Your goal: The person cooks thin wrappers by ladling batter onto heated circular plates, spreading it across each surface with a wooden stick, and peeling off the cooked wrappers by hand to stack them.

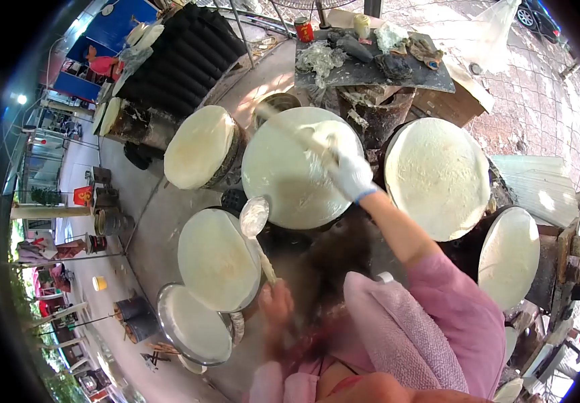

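Observation:
My right hand [352,176], in a white glove, is closed round a wooden batter spreader [296,136], which is blurred by motion. It slants over the middle round griddle, where wet pale batter [290,181] covers the surface. My left hand [276,305], bare, grips the handle of a ladle [255,216] coated with batter. The ladle's bowl is between the middle griddle and the lower-left one. A pale flatbread sheet [219,258] covers that lower-left griddle, close to my left hand. Beneath it at the left stands a metal basin [163,322] of white batter.
More pale sheets lie on griddles at upper left [199,148], right [436,178] and far right [509,258]. A dark board [431,80] at the back bears a red can [303,29], plastic and other clutter. A yellow bucket [100,283] stands on the floor at left.

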A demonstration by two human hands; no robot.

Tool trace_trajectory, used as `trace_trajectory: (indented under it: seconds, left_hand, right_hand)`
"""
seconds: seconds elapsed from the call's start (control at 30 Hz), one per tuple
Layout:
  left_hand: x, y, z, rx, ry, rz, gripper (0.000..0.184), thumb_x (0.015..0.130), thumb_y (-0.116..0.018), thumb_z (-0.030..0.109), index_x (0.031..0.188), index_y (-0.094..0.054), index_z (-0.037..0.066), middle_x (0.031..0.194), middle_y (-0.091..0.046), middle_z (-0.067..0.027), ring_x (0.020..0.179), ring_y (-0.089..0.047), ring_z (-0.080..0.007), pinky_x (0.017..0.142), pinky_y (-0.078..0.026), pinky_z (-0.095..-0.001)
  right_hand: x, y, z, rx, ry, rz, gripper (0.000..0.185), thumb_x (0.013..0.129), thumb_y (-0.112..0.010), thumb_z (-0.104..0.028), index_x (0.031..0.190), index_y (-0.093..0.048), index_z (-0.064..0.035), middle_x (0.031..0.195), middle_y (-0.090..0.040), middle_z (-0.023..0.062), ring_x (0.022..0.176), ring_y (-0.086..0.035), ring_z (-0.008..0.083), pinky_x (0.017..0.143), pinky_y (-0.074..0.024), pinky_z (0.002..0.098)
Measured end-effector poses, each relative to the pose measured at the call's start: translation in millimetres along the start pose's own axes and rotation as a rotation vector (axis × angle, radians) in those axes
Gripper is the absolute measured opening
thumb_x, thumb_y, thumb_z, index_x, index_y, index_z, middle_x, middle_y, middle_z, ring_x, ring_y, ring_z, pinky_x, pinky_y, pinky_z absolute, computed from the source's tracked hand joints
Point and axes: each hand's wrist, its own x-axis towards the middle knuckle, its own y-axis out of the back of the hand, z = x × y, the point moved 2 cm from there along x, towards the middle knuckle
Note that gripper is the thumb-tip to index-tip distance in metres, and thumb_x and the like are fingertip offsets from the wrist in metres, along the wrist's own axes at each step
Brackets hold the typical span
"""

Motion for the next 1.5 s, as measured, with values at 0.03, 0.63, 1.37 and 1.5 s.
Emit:
trace_trajectory:
  seconds: [0.03, 0.63, 1.37, 1.5]
  left_hand:
    - [-1.4, -3.6, 5.8, -0.028, 0.007, -0.019, 0.017, 0.1, -0.052, 0.02, 0.094, -0.051, 0.004, 0.058, -0.043, -0.0016, 0.037, -0.039, -0.0116, 0.035, -0.032, -0.0257]
    - [206.2, -119.9, 101.1, 0.081, -0.182, -0.374, 0.024, 0.097, -0.054, 0.019, 0.079, -0.052, 0.004, 0.059, -0.045, -0.0014, 0.042, -0.042, -0.012, 0.039, -0.033, -0.0273]
    - [214.1, -65.8, 25.2, -0.752, 0.469, -0.716, 0.016, 0.103, -0.043, 0.014, 0.096, -0.05, 0.0, 0.07, -0.048, -0.0001, 0.057, -0.044, -0.0118, 0.051, -0.039, -0.0259]
    - [190.3, 13.5, 69.9, -0.65, 0.334, -0.929, 0.026, 0.105, -0.041, 0.023, 0.102, -0.054, 0.001, 0.066, -0.042, 0.005, 0.048, -0.037, -0.0066, 0.039, -0.031, -0.0219]
  right_hand:
    - [-28.6, -1.4, 1.5, 0.036, -0.026, -0.023, 0.045, 0.091, -0.058, -0.037, 0.127, -0.059, -0.0107, 0.088, -0.069, 0.0198, 0.079, -0.067, 0.0382, 0.071, -0.0527, 0.047]
    - [-143.8, 11.1, 106.2, 0.775, -0.533, -0.363, 0.043, 0.096, -0.06, -0.032, 0.132, -0.06, -0.0085, 0.065, -0.05, -0.0078, 0.053, -0.044, 0.003, 0.049, -0.0367, 0.0216]
    - [-197.0, -82.2, -63.3, 1.13, -0.741, -0.241, 0.044, 0.095, -0.063, -0.031, 0.132, -0.06, -0.0092, 0.07, -0.057, -0.0047, 0.051, -0.049, 0.0051, 0.046, -0.0391, 0.0212]
    - [-190.8, -69.4, -12.5, 0.83, -0.595, 0.078, 0.045, 0.093, -0.064, -0.036, 0.127, -0.064, -0.0072, 0.079, -0.065, 0.0021, 0.059, -0.056, 0.0072, 0.056, -0.0478, 0.0251]
